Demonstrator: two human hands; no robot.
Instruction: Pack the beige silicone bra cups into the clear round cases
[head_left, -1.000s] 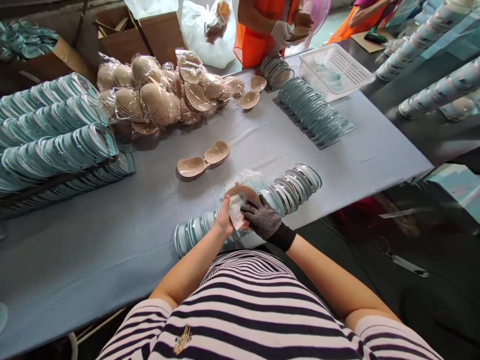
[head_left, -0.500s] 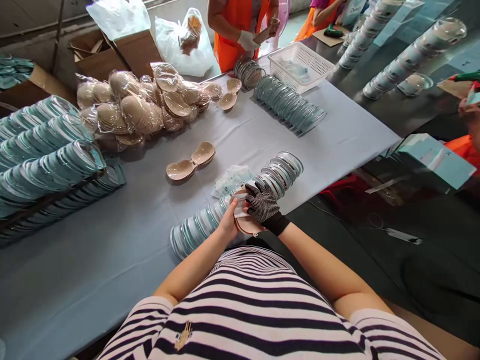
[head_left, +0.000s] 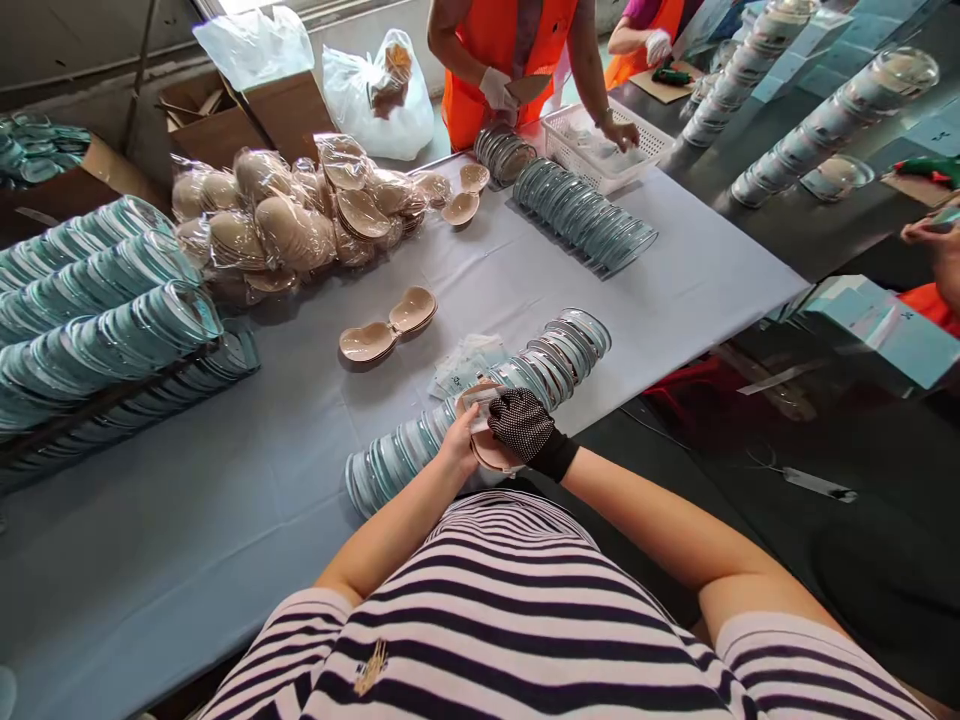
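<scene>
step: we judge we're fitting a paper slip point(head_left: 477, 404) onto a beige pad point(head_left: 493, 452) | grip: left hand point(head_left: 459, 442) and gloved right hand point(head_left: 525, 425) both clamped on pad, above counter point(head_left: 225, 480) edge | next: likely needs slip seated flat

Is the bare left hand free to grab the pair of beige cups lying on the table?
Probably not yet: the left hand grips a beige cup together with the gloved right hand. The pair lies unobstructed.
</scene>
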